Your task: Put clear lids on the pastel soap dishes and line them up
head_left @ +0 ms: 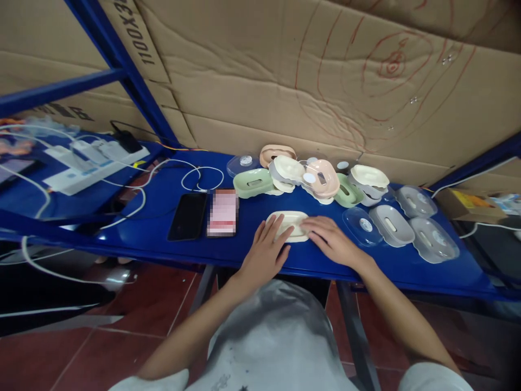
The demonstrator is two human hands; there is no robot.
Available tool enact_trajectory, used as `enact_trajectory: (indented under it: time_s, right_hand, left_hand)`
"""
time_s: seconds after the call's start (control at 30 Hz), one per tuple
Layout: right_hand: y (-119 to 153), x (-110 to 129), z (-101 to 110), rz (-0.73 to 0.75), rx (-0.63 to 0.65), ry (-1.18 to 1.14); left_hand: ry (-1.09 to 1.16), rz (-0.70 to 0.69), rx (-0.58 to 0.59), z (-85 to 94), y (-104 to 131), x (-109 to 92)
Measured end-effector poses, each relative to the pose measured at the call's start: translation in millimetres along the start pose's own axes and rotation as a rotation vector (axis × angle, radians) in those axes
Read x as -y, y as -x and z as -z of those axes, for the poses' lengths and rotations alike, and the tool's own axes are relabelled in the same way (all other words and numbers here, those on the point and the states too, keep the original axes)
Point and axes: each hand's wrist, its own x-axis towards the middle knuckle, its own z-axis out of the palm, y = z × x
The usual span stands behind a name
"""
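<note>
Flat and loosely spread, my left hand (pixel 266 254) rests over the left side of the cream oval dish (pixel 300 234), its fingers reaching forward across the rim and its thumb held out toward the right, closing on nothing that I can see. My right hand (pixel 334 243) comes in from the other side, palm down, fingers close together and gently bent, their tips at the dish's right rim; my thumb there is hidden, so I cannot tell whether it pinches. My forearms slant inward and forward toward the dish from either side.

The dish lies flat on the blue table (pixel 222 253), directly between my hands, its hollow facing up and its far edge showing beyond my fingers. Left of the dish lie a lit phone (pixel 222 213) and, farther left, a dark phone (pixel 187 216). Behind the dish sit a green dish (pixel 253 183) and a peach dish (pixel 328 178); right of it, past my right hand, are a clear lid (pixel 361 227) and a grey dish (pixel 391 226).
</note>
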Motion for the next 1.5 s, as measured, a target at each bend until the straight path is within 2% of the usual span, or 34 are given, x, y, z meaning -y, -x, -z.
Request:
enact_trajectory:
  time_s: [0.1, 0.2, 0.33, 0.43, 0.6, 0.73, 0.93, 1.0, 1.07, 1.2, 1.3, 1.4, 1.5]
  right_hand:
    - [3.3, -30.7, 17.1, -0.229, -0.178, 0.250]
    - [4.7, -64.9, 27.4, -0.484, -0.226, 0.434]
    - [2.4, -89.4, 31.5, -0.565, -0.197, 0.454]
    - [1.4, -93.7, 32.0, -0.576, -0.270, 0.430]
    - [8.9, -91.6, 39.8, -0.542, -0.580, 0.242]
    - [16.4, -85.3, 46.4, -0.517, -0.834, -0.031]
    - [25.4, -69.2, 41.7, -0.560, -0.969, -0.507]
    - [33.4, -56.6, 38.7, -0.549, -0.970, -0.669]
    - [43.4, -40.0, 33.6, -0.572, -0.916, -0.754]
    - [54.9, -7.3, 14.9, -0.742, -0.648, -0.744]
    - [50.5, 4.4, 0.6, -0.779, -0.473, -0.718]
    - [45.1, 7.3, -6.2, -0.723, -0.406, -0.639]
    - [47.9, 14.2, -7.7, -0.559, -0.422, -0.438]
  left_hand:
    - [-0.008, -0.011, 0.047, -0.1, -0.2, 0.4]
    - [0.023, -0.049, 0.073, 1.5, 0.5, 0.5]
    - [0.065, -0.066, 0.059, 2.3, 0.9, 1.0]
    - [0.084, -0.061, 0.039, 1.5, 0.8, 1.7]
    - [0.077, -0.090, 0.056, 3.1, 1.2, 0.8]
    - [0.088, -0.094, 0.066, 6.9, 1.5, -0.8]
    - [0.089, -0.102, 0.085, 6.6, 2.2, 0.5]
    - [0.087, -0.087, 0.101, 6.0, 2.3, 0.3]
    - [0.095, -0.070, 0.111, 6.0, 2.1, -0.6]
    - [0.184, -0.020, 0.115, 8.0, 1.3, -2.1]
    - [0.271, 0.001, 0.137, 10.3, 1.4, -1.4]
    - [0.305, 0.014, 0.154, 11.9, 2.5, 0.4]
    - [0.327, 0.042, 0.186, 13.1, 3.5, 1.5]
